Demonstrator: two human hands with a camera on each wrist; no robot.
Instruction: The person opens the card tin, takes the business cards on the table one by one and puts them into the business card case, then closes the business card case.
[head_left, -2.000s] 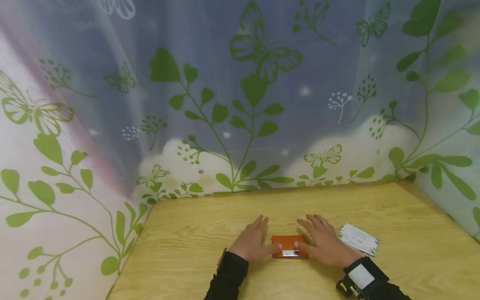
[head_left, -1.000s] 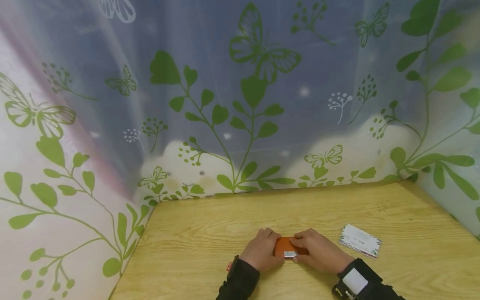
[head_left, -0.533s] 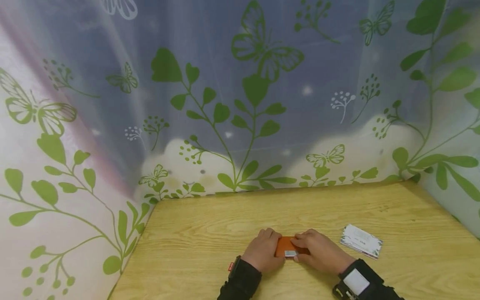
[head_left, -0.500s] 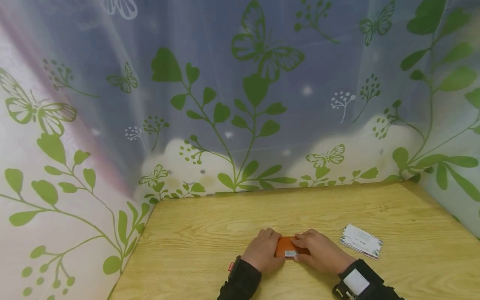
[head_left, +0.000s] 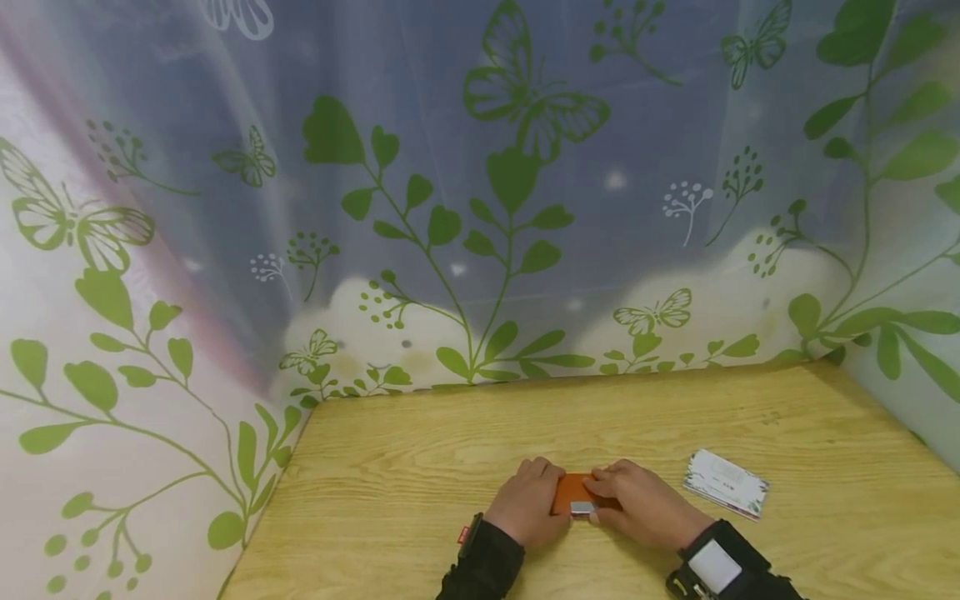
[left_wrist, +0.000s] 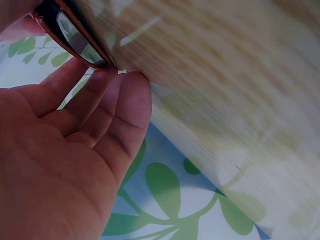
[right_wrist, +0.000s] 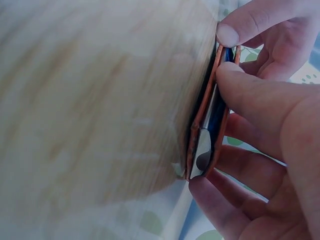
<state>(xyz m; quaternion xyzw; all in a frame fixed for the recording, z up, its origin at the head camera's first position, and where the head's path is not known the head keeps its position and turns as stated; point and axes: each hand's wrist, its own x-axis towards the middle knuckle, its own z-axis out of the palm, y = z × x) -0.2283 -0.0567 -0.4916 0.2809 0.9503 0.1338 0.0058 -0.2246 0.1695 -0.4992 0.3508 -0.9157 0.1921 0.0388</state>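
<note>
You've got your left hand [head_left: 528,504] and right hand [head_left: 648,504] each pinching an end of the orange case [head_left: 570,488], on or just above the table [head_left: 405,500]. Looks like the steadying step; next probably calls for even thumb pressure. Near edge gapes slightly, silvery patch there. White cards [head_left: 726,483] sit beyond your right.

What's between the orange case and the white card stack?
In the head view, the right hand, gripping the right end of the orange case, then a bare strip of table before the white card stack.
</note>
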